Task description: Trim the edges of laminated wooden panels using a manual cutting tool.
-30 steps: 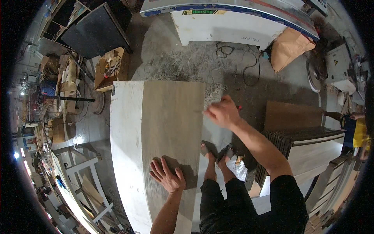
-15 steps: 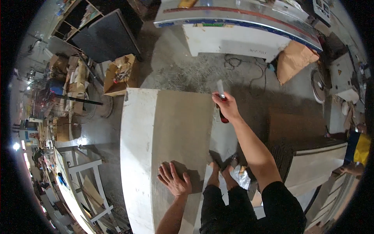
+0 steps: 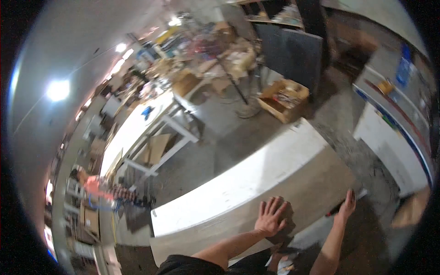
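My left hand (image 3: 272, 219) lies flat, fingers spread, on the brown-grey sheet (image 3: 316, 176) of a long panel stack. A white strip (image 3: 238, 183) runs beside that sheet on the far side. Near the sheet's right-hand corner, my right hand (image 3: 347, 207) is closed around a flat-bladed hand tool (image 3: 329, 214) with a red and black handle. Its pale blade pokes out beyond my fingers, close to the sheet's edge. Blur hides whether the blade touches the edge.
A cardboard box (image 3: 284, 98) of scraps stands past the panel's far end. To the right is a white machine with a metal top (image 3: 389, 137). At left, a lit table on a white frame (image 3: 176, 128) stands near a person in a pink top (image 3: 98, 185).
The view has swung left, so the panel now lies slanted and more of the workshop shows. My left hand stays flat on the sheet; my right still grips the tool near the corner.
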Demonstrator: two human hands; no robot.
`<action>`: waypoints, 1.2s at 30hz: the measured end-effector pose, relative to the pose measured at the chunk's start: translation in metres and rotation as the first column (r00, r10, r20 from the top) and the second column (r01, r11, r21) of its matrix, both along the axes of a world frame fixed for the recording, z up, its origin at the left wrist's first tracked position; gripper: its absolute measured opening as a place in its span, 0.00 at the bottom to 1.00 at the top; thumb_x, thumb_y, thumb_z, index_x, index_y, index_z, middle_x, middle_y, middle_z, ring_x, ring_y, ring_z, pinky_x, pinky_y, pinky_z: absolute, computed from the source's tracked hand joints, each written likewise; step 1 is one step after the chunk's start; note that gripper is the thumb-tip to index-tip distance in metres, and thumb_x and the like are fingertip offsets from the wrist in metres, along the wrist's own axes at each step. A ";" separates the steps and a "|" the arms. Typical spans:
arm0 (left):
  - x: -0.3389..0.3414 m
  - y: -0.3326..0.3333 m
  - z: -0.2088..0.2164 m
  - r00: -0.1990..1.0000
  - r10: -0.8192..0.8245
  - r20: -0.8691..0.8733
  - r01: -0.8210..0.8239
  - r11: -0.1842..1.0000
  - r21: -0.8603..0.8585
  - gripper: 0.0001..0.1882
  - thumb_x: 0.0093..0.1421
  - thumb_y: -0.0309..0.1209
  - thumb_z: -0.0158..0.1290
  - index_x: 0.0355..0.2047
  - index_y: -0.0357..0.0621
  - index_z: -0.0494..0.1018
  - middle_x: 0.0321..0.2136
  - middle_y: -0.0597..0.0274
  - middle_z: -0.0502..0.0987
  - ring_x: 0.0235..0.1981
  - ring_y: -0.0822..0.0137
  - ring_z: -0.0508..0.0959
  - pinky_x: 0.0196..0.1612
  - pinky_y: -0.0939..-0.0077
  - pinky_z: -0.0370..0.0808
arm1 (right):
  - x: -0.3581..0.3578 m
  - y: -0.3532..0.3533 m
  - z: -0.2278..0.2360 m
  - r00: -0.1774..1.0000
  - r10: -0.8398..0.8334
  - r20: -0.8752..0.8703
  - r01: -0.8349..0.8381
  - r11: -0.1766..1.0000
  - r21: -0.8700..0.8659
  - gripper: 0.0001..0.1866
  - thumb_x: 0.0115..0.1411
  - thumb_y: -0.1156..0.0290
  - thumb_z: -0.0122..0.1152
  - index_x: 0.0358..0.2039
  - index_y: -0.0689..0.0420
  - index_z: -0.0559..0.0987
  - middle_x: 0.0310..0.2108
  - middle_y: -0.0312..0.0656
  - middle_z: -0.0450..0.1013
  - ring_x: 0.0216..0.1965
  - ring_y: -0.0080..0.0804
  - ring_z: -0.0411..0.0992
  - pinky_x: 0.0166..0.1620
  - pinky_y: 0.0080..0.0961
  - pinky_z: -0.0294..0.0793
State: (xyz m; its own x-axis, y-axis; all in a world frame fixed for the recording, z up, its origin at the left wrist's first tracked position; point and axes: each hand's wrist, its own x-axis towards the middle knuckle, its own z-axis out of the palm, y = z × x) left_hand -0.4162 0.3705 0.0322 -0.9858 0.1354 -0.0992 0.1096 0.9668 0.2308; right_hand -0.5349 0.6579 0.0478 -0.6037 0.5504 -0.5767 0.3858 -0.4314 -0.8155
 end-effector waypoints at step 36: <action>0.035 -0.034 0.022 0.993 0.019 -0.116 -0.003 0.991 0.132 0.40 0.67 0.53 0.47 0.76 0.56 0.51 0.76 0.53 0.48 0.77 0.49 0.45 0.74 0.35 0.38 | 0.403 -0.128 0.024 0.867 0.437 0.239 -0.437 0.898 -0.057 0.10 0.66 0.63 0.68 0.42 0.55 0.81 0.32 0.35 0.74 0.27 0.26 0.64 0.33 0.36 0.68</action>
State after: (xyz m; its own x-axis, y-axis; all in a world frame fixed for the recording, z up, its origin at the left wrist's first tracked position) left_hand -0.3815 0.3369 0.0539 -0.9911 0.1289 0.0342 0.1328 0.9302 0.3421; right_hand -0.1316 0.5302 0.0719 -0.6261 0.2618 -0.7345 0.7179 -0.1741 -0.6740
